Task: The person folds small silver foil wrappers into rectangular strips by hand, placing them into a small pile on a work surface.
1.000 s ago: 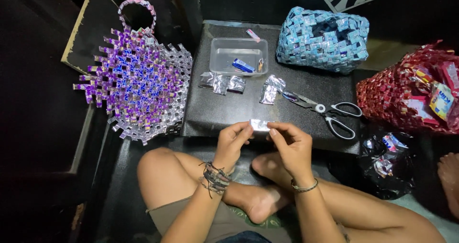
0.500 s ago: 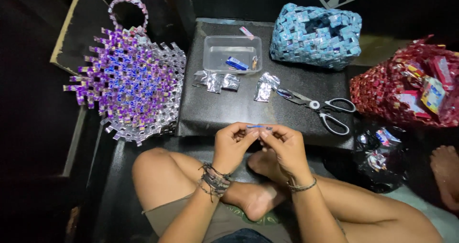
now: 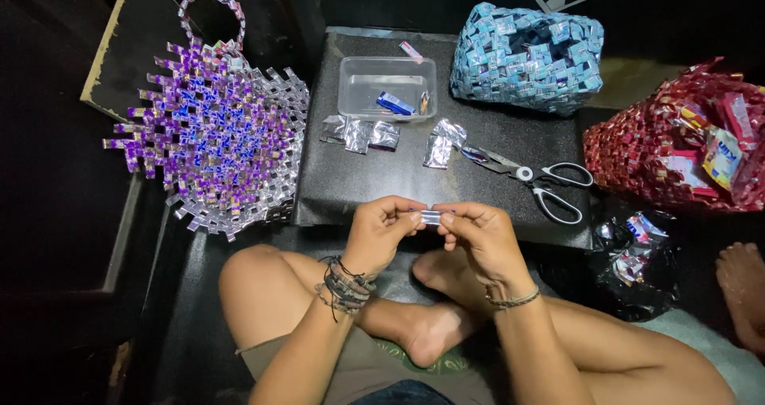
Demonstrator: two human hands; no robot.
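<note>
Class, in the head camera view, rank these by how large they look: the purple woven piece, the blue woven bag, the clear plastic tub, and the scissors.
1. purple woven piece
2. blue woven bag
3 and 4. scissors and clear plastic tub: they look alike in size, so I leave them unranked.

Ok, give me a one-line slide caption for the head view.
Both hands, left hand and right hand, pinch a small folded foil strip above a black board.
</note>
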